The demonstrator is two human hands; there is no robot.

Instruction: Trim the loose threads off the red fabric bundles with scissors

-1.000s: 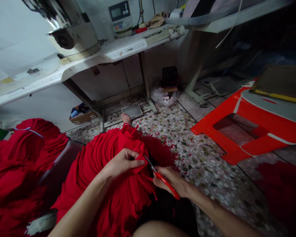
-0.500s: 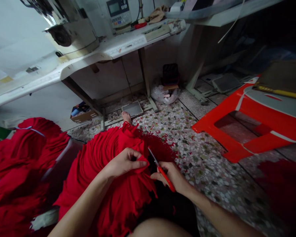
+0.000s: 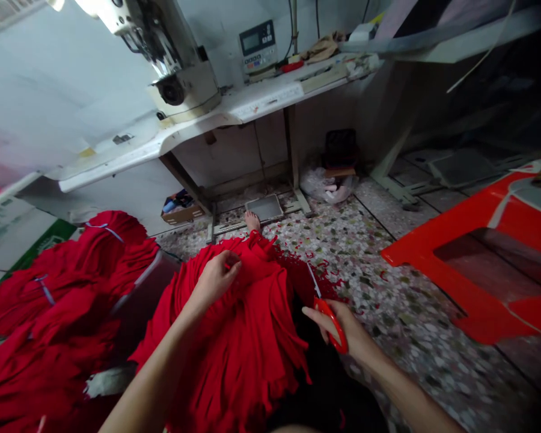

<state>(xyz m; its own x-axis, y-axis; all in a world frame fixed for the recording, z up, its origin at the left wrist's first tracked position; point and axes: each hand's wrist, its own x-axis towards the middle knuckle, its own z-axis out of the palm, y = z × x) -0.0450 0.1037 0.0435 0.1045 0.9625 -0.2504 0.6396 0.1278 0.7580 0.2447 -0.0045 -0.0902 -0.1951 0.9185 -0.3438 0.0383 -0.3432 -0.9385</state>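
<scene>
Left hand (image 3: 219, 275): over the upper part of the red fabric pile (image 3: 252, 328), fingers half curled, thumb a little apart from them. Cannot tell whether a fold is pinched.

Right hand (image 3: 349, 325): gripping the scissors (image 3: 335, 328) by the red handles, blades pointing forward, clear of the fabric.

Pile position: draped across the person's leg, many layers fanned, loose edges toward the right hand. These edges look ragged, strip-like.

Progress, as judged: a dense scatter of red clippings (image 3: 293, 260) on the terrazzo floor (image 3: 401, 319), just beyond the pile, suggests plenty of cutting done. No cut is being made at this instant. Many layers lie in the pile; cannot separate trimmed from untrimmed, so no count of the remainder.

Left side: red fabric bundles (image 3: 94, 255), some tied with pale strips (image 3: 104, 227). Whether finished or waiting: undetermined.
</scene>
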